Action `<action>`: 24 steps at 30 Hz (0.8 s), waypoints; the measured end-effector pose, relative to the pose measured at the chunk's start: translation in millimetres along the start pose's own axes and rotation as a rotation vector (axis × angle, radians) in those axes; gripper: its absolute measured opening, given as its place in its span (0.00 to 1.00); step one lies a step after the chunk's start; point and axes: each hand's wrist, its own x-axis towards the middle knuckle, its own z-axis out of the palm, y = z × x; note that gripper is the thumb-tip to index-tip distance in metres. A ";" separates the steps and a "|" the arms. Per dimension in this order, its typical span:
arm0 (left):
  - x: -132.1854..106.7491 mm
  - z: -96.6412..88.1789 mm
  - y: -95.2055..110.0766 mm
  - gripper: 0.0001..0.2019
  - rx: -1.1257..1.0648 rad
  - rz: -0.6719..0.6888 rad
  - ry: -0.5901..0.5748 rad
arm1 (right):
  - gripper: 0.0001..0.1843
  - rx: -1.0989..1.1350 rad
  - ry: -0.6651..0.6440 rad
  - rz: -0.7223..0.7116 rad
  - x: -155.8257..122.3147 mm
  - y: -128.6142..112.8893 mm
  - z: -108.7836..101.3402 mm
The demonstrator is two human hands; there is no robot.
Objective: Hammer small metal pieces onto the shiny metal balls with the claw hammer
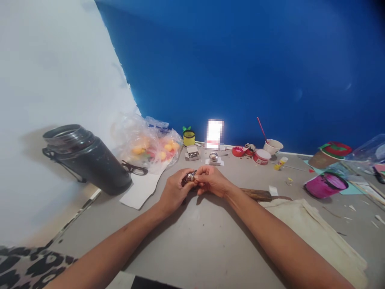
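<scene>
My left hand [174, 190] and my right hand [212, 180] meet over the grey table [192, 237], fingers closed. Between their fingertips they pinch a small shiny silver ball-like piece [190, 177] with a dark end toward the left. Just beyond the hands a second silver ball [213, 157] rests on a white paper scrap, and a small open box [193, 153] with silver pieces sits left of it.
A dark jar [86, 158] lies at left beside black scissors [135, 168], white paper and a plastic bag of coloured items [150, 144]. A wooden-handled tool [258, 194] and beige cloth [319, 233] lie right. Paint pots, a white cup with a red stick [272, 146] and a magenta container [325, 184] stand farther back.
</scene>
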 end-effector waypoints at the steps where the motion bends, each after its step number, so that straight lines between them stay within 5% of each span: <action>1: 0.8 0.4 1.6 0.15 -0.045 -0.033 -0.012 | 0.26 -0.001 0.000 -0.001 -0.6 -1.0 -0.6; 5: 7.7 -1.5 6.7 0.19 -0.316 -0.207 -0.095 | 0.23 -0.175 0.090 -0.071 -6.9 -12.7 -3.0; 8: 13.5 -7.9 8.9 0.22 -0.462 -0.284 -0.092 | 0.17 -0.679 0.232 -0.156 -14.6 -24.5 -1.3; 12: 18.5 -19.1 10.1 0.21 -0.528 -0.272 -0.073 | 0.18 -1.360 0.135 -0.012 -21.2 -26.2 6.8; 19: 36.0 -35.9 -15.5 0.19 -0.911 -0.323 -0.096 | 0.05 -1.602 0.112 -0.097 -21.4 -19.5 7.6; 24: 46.1 -45.8 -34.0 0.17 -1.280 -0.486 -0.195 | 0.04 -1.774 0.463 -0.346 -25.6 -31.3 -2.2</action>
